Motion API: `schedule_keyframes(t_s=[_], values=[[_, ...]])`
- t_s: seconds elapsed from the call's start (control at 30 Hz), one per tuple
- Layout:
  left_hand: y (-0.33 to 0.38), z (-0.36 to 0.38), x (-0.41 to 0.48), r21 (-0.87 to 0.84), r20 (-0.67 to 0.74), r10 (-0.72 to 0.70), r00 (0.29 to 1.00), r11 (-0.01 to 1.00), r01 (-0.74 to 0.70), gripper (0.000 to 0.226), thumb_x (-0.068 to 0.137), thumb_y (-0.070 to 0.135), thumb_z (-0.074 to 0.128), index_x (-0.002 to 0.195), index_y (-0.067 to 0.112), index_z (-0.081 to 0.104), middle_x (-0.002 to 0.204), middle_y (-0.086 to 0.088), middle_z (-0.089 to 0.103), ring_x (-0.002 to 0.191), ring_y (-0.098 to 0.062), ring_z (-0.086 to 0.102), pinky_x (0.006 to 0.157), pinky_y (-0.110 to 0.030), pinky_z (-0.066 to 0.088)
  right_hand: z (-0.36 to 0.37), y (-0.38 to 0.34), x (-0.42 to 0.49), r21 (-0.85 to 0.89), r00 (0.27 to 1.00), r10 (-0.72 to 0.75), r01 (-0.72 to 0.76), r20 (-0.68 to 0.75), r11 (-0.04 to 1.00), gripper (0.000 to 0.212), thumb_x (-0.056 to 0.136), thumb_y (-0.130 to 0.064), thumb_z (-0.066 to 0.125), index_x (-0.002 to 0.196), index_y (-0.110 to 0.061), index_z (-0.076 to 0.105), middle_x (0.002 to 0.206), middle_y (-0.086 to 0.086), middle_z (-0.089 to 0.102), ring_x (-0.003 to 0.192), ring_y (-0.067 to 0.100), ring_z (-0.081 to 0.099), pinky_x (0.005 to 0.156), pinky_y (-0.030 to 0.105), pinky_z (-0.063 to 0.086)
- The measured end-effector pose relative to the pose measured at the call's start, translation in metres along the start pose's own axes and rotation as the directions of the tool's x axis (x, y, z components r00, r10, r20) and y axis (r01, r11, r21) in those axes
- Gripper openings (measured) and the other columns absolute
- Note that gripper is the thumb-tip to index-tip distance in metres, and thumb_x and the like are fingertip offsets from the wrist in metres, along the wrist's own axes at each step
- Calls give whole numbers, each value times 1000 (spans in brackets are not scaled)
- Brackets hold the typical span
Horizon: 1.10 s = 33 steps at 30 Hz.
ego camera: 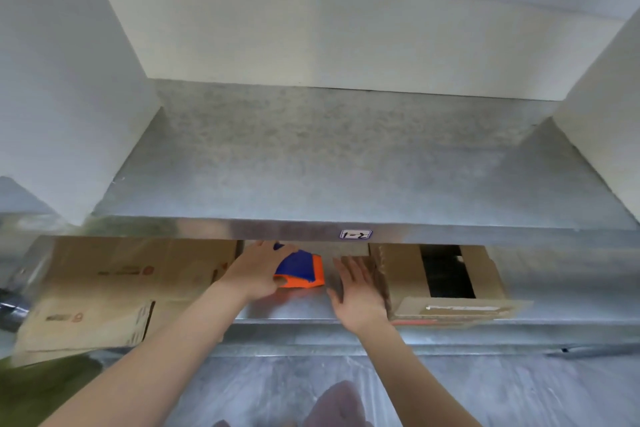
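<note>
We find both hands inside the gap between two shelves of a metal rack. The left hand point(258, 272) grasps an orange and blue object point(306, 269), which looks to us like a tape dispenser, though blur prevents certainty. Its fingers point(273, 248) curl over the object's far blue top and the thumb presses the near orange edge. The object sits on the lower shelf point(294, 305), or just above it; we cannot tell whether it is lifted clear.

The right hand point(358, 293) is released, with fingers straight and spread, palm down, and holds nothing. It lies just to the right of the object without touching it. An open cardboard box point(401, 270) stands against the outer side of its fingers; contact is likely but not confirmed. A closed cardboard box point(138, 263) lies beyond the left wrist, on the side away from the thumb. Directly above both sets of fingertips runs the front edge of the upper shelf point(329, 166), bearing a small label point(355, 234).

Our judgement is that the step in hand is taking the object out from the shelf gap, with the grasp already made and the withdrawal not yet done.

The next move calls for:
- drawing the object straight toward the body, kept low so that the knuckles pass under the upper shelf edge;
- keeping the grip firm across the blue top and orange edge;
- holding the right hand aside, or using it to steady the open box, so the path between the two boxes is free.
</note>
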<state>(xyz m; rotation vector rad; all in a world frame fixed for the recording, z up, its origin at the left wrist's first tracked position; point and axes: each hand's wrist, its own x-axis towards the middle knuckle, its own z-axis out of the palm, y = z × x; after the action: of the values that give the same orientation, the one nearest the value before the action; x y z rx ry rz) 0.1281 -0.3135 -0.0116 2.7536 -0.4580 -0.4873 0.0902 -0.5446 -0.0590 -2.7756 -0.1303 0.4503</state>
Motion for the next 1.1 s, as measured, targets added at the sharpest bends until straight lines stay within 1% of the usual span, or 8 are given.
schedule_keyframes(t_s=[0.2,0.4,0.53,0.73,0.9,0.97,1.03,1.1], values=[[0,-3,-13,-174,0,-34,999,984,34,67,79,49,69,138,37,39,120,1,46,114,-17,43,87,-26,38,3,-5,-5,61,1000,-2,3,-13,998,59,100,-47,38,153,-28,23,161,-2,19,150,21,10,120,37,18],[10,4,-28,-93,-149,99,984,989,-114,55,78,32,70,130,29,52,114,-2,51,109,-22,47,85,-24,35,-3,-7,-17,222,997,13,5,-80,975,74,93,-64,14,151,-23,32,154,4,34,145,23,25,116,37,26],[23,-6,-44,-58,-256,181,949,978,-202,58,70,19,73,125,28,56,110,-2,55,104,-23,50,87,-31,44,-6,-9,-25,387,994,40,2,-102,922,48,103,-36,35,148,-18,37,145,8,46,134,27,42,108,35,36],[34,-66,-72,-31,-396,256,882,956,-292,57,73,15,78,126,24,56,118,2,53,107,-16,47,93,-19,30,-26,-17,-44,672,993,118,-80,-12,736,50,105,-36,33,150,-15,33,152,4,40,139,22,38,110,28,28],[53,-81,-89,-20,-374,348,860,924,-382,60,71,11,75,125,27,55,119,7,55,111,-13,48,104,-32,30,-48,-26,-60,952,988,122,-122,90,281,31,104,-37,37,125,-19,52,129,6,58,118,23,57,95,37,52],[60,-81,-91,-6,-387,363,848,918,-396,59,72,9,73,126,28,55,120,7,55,112,-11,47,107,-33,27,-56,-23,-66,978,990,132,-83,58,194,22,104,-29,43,106,-15,60,112,10,64,107,25,63,84,35,58],[67,-81,-93,1,-393,374,840,914,-406,58,73,10,71,126,27,56,120,6,56,112,-9,47,106,-30,28,-64,-18,-74,981,986,168,-42,10,190,17,101,-19,50,98,-7,62,97,15,63,94,26,64,76,32,60],[78,-79,-92,-5,-394,367,843,916,-401,57,74,14,74,126,27,55,121,5,55,111,-10,48,102,-21,31,-74,-6,-81,955,970,229,6,-77,297,13,98,-13,54,95,-6,64,92,15,64,85,24,67,70,29,60]])
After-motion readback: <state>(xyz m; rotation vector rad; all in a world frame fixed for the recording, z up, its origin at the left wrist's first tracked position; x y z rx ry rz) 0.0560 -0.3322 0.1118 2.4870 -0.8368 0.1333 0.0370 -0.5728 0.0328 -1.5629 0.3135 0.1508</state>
